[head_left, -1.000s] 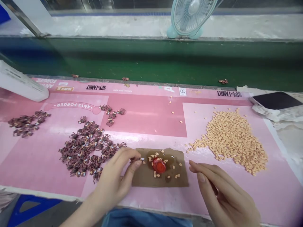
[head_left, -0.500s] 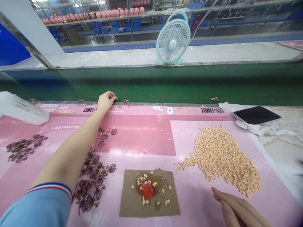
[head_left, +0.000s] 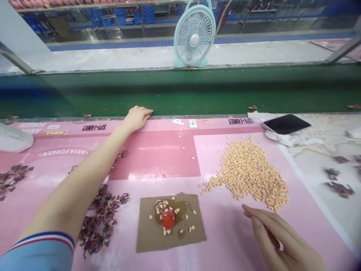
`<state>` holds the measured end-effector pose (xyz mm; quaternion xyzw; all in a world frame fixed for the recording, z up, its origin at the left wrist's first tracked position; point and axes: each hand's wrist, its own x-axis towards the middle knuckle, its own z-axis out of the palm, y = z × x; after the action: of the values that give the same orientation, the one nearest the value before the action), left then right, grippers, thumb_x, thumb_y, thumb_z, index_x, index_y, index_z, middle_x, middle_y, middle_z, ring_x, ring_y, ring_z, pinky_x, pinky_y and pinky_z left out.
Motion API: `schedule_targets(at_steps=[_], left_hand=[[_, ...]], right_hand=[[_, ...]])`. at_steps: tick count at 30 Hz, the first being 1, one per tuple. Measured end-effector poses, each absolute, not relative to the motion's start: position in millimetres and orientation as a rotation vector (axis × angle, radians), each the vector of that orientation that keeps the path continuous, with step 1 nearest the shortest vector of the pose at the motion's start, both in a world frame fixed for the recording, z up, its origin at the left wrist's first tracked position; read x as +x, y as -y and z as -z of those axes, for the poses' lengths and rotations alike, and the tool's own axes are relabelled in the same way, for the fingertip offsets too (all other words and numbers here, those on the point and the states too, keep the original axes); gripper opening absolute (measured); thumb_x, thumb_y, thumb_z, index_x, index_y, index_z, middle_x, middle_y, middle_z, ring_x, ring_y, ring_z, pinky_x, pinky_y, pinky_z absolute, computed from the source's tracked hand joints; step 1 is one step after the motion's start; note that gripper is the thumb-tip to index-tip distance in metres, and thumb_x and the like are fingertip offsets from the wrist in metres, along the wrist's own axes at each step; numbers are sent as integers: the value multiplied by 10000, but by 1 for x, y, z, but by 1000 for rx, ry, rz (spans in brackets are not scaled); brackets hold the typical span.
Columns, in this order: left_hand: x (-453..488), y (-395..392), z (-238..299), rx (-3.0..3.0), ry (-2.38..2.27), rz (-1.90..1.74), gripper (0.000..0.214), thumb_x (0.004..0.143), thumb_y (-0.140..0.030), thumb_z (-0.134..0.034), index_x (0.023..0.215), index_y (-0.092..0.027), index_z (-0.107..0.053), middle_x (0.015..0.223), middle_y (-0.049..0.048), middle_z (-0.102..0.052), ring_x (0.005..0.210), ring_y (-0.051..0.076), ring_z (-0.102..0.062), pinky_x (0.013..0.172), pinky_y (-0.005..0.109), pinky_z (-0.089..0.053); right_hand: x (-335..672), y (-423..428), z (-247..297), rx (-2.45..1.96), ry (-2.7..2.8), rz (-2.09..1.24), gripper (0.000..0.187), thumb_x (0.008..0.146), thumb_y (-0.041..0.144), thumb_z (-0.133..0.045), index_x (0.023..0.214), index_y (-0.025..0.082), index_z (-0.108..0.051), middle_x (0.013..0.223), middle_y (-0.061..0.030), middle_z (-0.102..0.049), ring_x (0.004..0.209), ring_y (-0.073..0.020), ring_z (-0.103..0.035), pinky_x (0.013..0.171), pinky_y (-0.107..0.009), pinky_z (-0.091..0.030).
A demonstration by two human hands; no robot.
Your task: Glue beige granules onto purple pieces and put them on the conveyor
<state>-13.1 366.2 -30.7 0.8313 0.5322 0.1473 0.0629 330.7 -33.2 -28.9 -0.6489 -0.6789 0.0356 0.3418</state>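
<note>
My left hand [head_left: 137, 117] is stretched far out to the back edge of the pink mat [head_left: 158, 154], its fingers curled over a small dark piece at the rim of the green belt [head_left: 180, 94]. My right hand [head_left: 282, 241] rests near the front right, fingers pressed together and extended, with nothing visible in it. Between them lies a brown card [head_left: 170, 223] with a red cap [head_left: 168, 218] and a few tan bits on it. A heap of tan pieces [head_left: 248, 173] lies right of the card, and a heap of dark maroon pieces [head_left: 101, 214] lies under my left forearm.
A pale teal fan [head_left: 194, 34] stands beyond the belt. A black phone [head_left: 286, 123] lies on crumpled paper at the back right. More maroon pieces [head_left: 12, 175] sit at the far left and on the bare table at the right [head_left: 337, 180]. A white container [head_left: 14, 139] lies at left.
My left hand left the brown card, reached to the back edge, then slid a little right along it. The view has shifted rightward. My right hand has stayed near the front right.
</note>
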Motion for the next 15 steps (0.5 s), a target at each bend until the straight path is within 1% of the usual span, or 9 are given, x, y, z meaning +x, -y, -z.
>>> schedule_targets(at_steps=[1, 3, 5, 6, 8, 10, 12, 15], left_hand=[[-7, -366, 30, 2516, -1586, -419, 318, 998, -385, -656, 1221, -161, -683, 1291, 108, -691, 1229, 287, -643, 1093, 562, -486], [0, -365, 25, 2510, -1584, -401, 285, 993, -362, -638, 1176, -157, -712, 1240, 115, -716, 1193, 290, -658, 1089, 547, -486], [0, -362, 17, 2500, -1611, -418, 286, 951, -310, -616, 1160, -161, -741, 1209, 128, -727, 1137, 302, -678, 1082, 516, -491], [-2, -359, 11, 2495, -1627, -432, 309, 914, -287, -608, 1156, -163, -753, 1192, 129, -731, 1097, 302, -690, 1072, 493, -499], [-5, -350, -1, 2487, -1656, -465, 373, 841, -272, -599, 1159, -167, -763, 1156, 120, -736, 1021, 289, -708, 1046, 442, -521], [-8, -337, -13, 2476, -1680, -501, 415, 800, -275, -590, 1159, -163, -765, 1114, 110, -740, 976, 275, -719, 1017, 406, -542], [-11, -322, -24, 2460, -1695, -531, 425, 788, -283, -575, 1144, -158, -771, 1081, 106, -744, 945, 266, -730, 985, 378, -560], [-18, -293, -39, 2428, -1699, -571, 420, 809, -331, -557, 1126, -163, -775, 1054, 96, -748, 920, 250, -736, 955, 351, -571]], right_hand=[[328, 31, 25, -1689, 1771, -75, 141, 982, 237, -608, 1041, 262, -735, 925, -35, -782, 718, -148, -742, 460, -200, -503], [319, 23, 18, -1677, 1791, -26, 161, 1003, 223, -574, 1054, 252, -724, 916, -38, -777, 728, -147, -737, 500, -206, -532], [308, 9, 15, -1652, 1881, 70, 195, 1029, 240, -530, 1072, 240, -721, 933, -48, -780, 792, -172, -743, 634, -254, -600], [302, 1, 15, -1637, 1957, 126, 217, 1037, 252, -513, 1100, 232, -720, 976, -58, -786, 857, -193, -749, 719, -293, -623], [292, -17, 18, -1574, 2155, 187, 265, 1045, 237, -484, 1173, 219, -716, 1132, -73, -783, 1067, -237, -736, 886, -368, -630], [284, -34, 25, -1474, 2338, 192, 290, 1034, 187, -493, 1228, 211, -707, 1258, -70, -757, 1225, -251, -685, 987, -404, -609], [282, -46, 33, -1390, 2430, 186, 306, 1013, 135, -514, 1237, 207, -709, 1281, -67, -752, 1250, -230, -674, 1029, -390, -594], [291, -42, 41, -1371, 2450, 184, 356, 986, 74, -511, 1255, 202, -707, 1255, -69, -764, 1220, -190, -689, 1034, -341, -590]])
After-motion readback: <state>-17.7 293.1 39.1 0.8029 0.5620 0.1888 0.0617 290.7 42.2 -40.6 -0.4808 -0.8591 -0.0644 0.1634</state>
